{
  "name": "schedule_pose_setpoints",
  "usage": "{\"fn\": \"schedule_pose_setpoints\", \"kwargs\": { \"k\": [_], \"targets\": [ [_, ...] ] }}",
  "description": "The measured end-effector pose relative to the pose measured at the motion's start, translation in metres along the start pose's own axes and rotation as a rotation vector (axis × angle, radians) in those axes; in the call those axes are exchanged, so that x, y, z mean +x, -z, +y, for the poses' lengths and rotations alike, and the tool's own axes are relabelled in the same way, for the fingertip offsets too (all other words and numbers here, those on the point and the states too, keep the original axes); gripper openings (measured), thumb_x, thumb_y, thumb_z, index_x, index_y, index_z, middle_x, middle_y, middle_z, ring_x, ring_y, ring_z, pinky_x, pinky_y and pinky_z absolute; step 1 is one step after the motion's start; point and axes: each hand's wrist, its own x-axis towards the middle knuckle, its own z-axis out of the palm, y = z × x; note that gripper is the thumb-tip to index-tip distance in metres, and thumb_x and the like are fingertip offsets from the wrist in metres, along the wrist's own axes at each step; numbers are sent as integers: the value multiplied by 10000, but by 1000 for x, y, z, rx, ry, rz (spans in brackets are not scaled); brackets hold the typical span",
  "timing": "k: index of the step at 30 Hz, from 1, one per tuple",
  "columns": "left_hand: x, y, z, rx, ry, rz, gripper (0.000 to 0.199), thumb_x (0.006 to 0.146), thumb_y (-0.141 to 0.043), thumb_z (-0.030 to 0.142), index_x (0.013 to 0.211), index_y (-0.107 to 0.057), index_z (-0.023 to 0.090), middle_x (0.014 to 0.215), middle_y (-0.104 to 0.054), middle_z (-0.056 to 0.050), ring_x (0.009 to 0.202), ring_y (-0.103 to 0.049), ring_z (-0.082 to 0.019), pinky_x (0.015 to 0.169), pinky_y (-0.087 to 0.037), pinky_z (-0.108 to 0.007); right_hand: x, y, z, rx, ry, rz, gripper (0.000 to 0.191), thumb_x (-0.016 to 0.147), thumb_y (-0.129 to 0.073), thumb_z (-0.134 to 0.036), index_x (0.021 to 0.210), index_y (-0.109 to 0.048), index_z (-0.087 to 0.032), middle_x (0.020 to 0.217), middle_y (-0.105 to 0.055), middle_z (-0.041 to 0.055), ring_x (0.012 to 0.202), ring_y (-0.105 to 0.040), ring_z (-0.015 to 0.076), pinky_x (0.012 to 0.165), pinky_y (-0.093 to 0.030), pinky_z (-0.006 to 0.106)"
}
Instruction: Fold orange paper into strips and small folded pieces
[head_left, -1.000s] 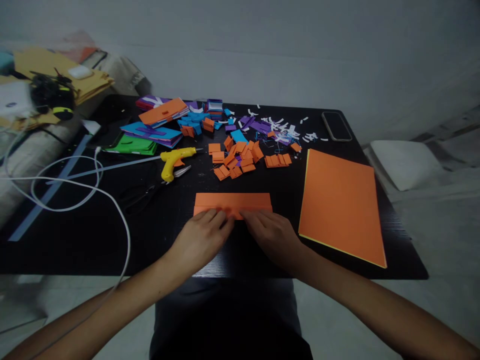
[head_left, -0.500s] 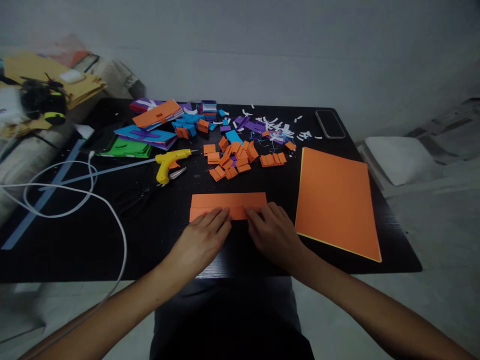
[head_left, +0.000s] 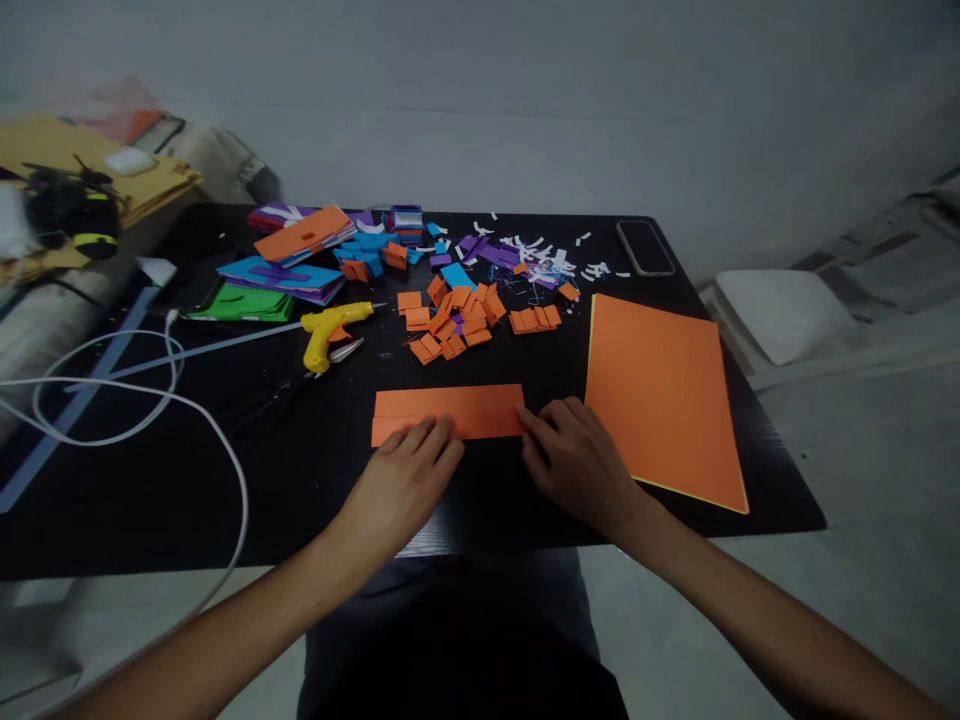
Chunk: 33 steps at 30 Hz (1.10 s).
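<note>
A folded orange paper strip lies flat across the table in front of me, a crease running along its length. My left hand rests on its lower left half, palm down, fingers laid flat and slightly bent. At the strip's right end, my right hand touches the fold with its outstretched index finger, while its other fingers curl loosely. Beyond the strip lies a heap of small folded orange paper pieces. To the right is a large orange paper sheet with a yellow edge beneath it.
A yellow glue gun lies left of the heap, near black-handled pliers. White cable loops over the left side. Coloured paper stacks and paper scraps lie behind. A phone is at the back right.
My right hand has slid rightward along the fold to the strip's right end. My left hand stays on the strip. The whole view has shifted slightly.
</note>
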Motion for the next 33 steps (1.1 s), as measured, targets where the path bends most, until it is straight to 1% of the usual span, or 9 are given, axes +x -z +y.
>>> {"fn": "schedule_pose_setpoints", "kwargs": {
  "k": [3, 5, 7, 10, 12, 17, 24, 29, 33],
  "targets": [
    [2, 0, 4, 28, 27, -31, 371, 916, -516, 9, 1250, -655, 93, 1329, -697, -206, 1162, -688, -333, 906, -592, -449, 3, 1, -11, -35, -45, -8, 372, 976, -556, -210, 1275, -691, -35, 997, -664, 176, 909, -555, 300, 770, -485, 417],
    [2, -1, 5, 36, 37, -52, 373, 919, -515, 17, 1253, -657, 102, 1342, -692, -202, 1181, -678, -340, 915, -587, -456, 6, 0, -22, -50, -62, -2, 396, 967, -572, -215, 1289, -666, -4, 1177, -658, 240, 1036, -565, 350, 844, -505, 466],
    [2, -1, 5, 38, 34, -49, 342, 925, -515, 30, 1219, -672, 111, 1350, -689, -199, 1187, -676, -344, 912, -585, -455, 9, -3, -33, -14, 7, 6, 401, 967, -547, -161, 1319, -638, 7, 1295, -639, 261, 1161, -558, 364, 950, -504, 486],
    [0, -2, 4, 36, 32, -20, 320, 938, -504, 48, 1202, -676, 100, 1326, -702, -206, 1160, -688, -343, 907, -582, -457, 14, -9, -45, 71, 170, -48, 433, 960, -508, -98, 1373, -606, -12, 1388, -636, 226, 1265, -558, 332, 1078, -476, 459],
    [-1, -3, 4, 30, 37, -16, 346, 938, -491, 47, 1237, -662, 87, 1329, -700, -213, 1167, -687, -341, 924, -575, -462, 17, -13, -49, 102, 214, -56, 439, 960, -497, -95, 1379, -607, -21, 1388, -652, 213, 1268, -579, 319, 1079, -488, 443],
    [-5, -5, 6, 16, 54, -8, 402, 918, -458, 13, 1269, -650, 56, 1388, -669, -235, 1252, -657, -343, 973, -561, -463, 18, -16, -51, 104, 196, -46, 440, 961, -490, -92, 1372, -610, 7, 1359, -677, 220, 1248, -605, 319, 1044, -513, 439],
    [-6, -6, 8, -11, 105, -32, 427, 930, -439, 19, 1308, -630, 68, 1398, -666, -232, 1279, -653, -332, 981, -568, -468, 25, -13, -58, 88, 140, -138, 456, 965, -522, -123, 1409, -586, -40, 1347, -666, 219, 1158, -618, 315, 954, -538, 456],
    [-7, -6, 8, -31, 120, 7, 423, 898, -469, -3, 1276, -642, 75, 1408, -661, -226, 1253, -670, -327, 967, -578, -454, 27, -13, -51, 4, 91, -138, 397, 945, -540, -96, 1317, -638, 1, 1264, -684, 237, 1073, -627, 324, 903, -560, 442],
    [-8, -9, 10, -48, 136, 9, 433, 891, -469, -15, 1272, -646, 91, 1431, -645, -230, 1286, -652, -329, 974, -572, -461, 22, -18, -42, -12, 123, -141, 394, 969, -507, -71, 1333, -629, 14, 1273, -674, 260, 1118, -618, 333, 926, -567, 450]
  ]
}}
